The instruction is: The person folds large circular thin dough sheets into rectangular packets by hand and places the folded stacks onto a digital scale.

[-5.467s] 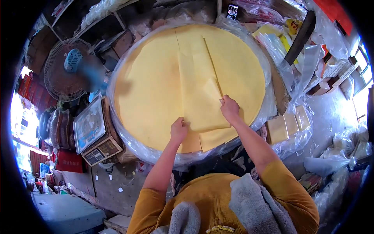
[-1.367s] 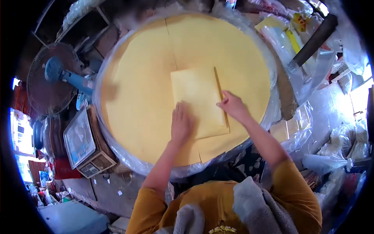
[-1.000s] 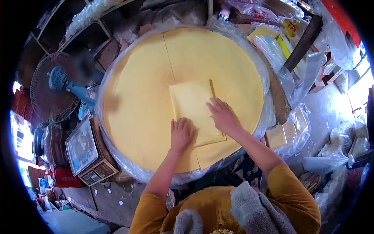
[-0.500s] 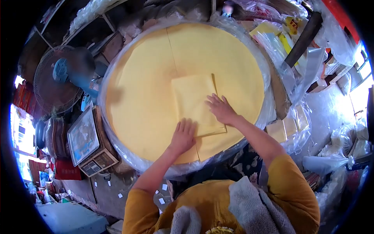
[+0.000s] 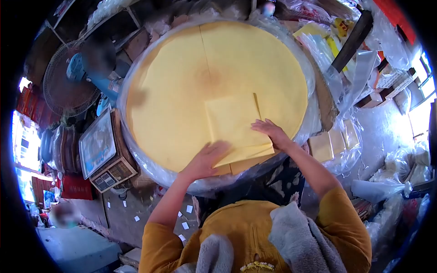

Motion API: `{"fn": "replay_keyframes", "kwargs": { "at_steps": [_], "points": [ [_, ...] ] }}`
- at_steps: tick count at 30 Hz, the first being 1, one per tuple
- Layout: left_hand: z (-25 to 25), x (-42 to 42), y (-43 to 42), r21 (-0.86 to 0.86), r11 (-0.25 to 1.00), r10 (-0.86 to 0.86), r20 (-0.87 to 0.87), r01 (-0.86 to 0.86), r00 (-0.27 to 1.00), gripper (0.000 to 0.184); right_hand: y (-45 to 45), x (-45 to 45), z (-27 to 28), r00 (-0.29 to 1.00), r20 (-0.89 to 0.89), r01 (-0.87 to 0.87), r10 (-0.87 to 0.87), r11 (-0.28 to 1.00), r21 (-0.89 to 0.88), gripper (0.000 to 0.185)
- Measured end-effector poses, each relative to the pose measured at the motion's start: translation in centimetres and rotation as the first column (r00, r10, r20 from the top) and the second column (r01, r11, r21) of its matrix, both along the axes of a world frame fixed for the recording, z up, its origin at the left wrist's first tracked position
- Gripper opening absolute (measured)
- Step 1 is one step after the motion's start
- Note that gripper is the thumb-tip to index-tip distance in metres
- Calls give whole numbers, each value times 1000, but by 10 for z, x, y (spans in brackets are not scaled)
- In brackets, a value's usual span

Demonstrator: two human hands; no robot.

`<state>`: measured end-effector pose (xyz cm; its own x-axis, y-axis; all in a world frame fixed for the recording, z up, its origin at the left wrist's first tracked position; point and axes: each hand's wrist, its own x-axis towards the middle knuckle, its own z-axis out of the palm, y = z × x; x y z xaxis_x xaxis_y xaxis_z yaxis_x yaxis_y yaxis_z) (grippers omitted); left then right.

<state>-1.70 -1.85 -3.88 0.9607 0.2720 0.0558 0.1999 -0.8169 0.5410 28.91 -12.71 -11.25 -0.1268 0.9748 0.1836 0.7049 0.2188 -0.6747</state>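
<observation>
A folded pale yellow sheet (image 5: 234, 120), perhaps a stack of several layers, lies on the round yellow tabletop (image 5: 168, 95) near its front edge. A thin dark line shows along the sheet's right side, and its near flap reaches toward the table's rim. My left hand (image 5: 207, 159) is at the sheet's near left corner, fingers stretched out and blurred by motion. Over the right edge lies my right hand (image 5: 273, 134), its fingers extended on the sheet and its thumb hidden. Whether the material is paper or cloth I cannot tell.
Clear plastic wrapping (image 5: 307, 86) skirts the table. To the left stand a blue fan (image 5: 77, 68) and a box with a plastic-covered top (image 5: 98, 143). Wrapped yellow bundles (image 5: 334, 143) sit at the right, below a dark post (image 5: 353, 41). Paper scraps (image 5: 185, 225) litter the floor.
The folded sheet has slid toward me and slightly right. My left hand has moved left and down to its near corner; my right hand has shifted right to its edge.
</observation>
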Motion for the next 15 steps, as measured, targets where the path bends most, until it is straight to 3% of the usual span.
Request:
{"fn": "replay_keyframes", "kwargs": {
  "at_steps": [2, 5, 6, 9, 12, 13, 15],
  "points": [
    [-20, -10, 8, 203, 976, 61, 97, -79, 993, 50, 2, 5, -17, 991, -137, -10, 5, 999, -36, 40],
    [-52, -8, 29, 151, 970, 162, 169, -188, 972, 53, 2, 0, 5, 999, -32, 23, -25, 998, -55, 37],
    [-56, -6, 36, 215, 962, 128, 179, -166, 975, 52, 3, 1, 5, 995, -102, 10, -18, 997, -76, 36],
    [-58, 0, 44, 72, 982, 143, 300, -172, 943, 36, 8, 6, 4, 953, -301, -12, -36, 988, -154, 32],
    [-81, 13, 49, -152, 882, 470, 212, -446, 857, 18, 20, 6, -20, 723, -621, 220, -303, 953, -209, 28],
    [-81, 18, 51, -188, 844, 534, 196, -503, 823, 17, 35, 10, -6, 852, -303, 344, -428, 892, -292, 31],
    [-80, 31, 56, -252, 754, 650, 158, -606, 743, 14, 44, 2, 16, 817, -216, 444, -535, 823, -355, 33]
  ]
}}
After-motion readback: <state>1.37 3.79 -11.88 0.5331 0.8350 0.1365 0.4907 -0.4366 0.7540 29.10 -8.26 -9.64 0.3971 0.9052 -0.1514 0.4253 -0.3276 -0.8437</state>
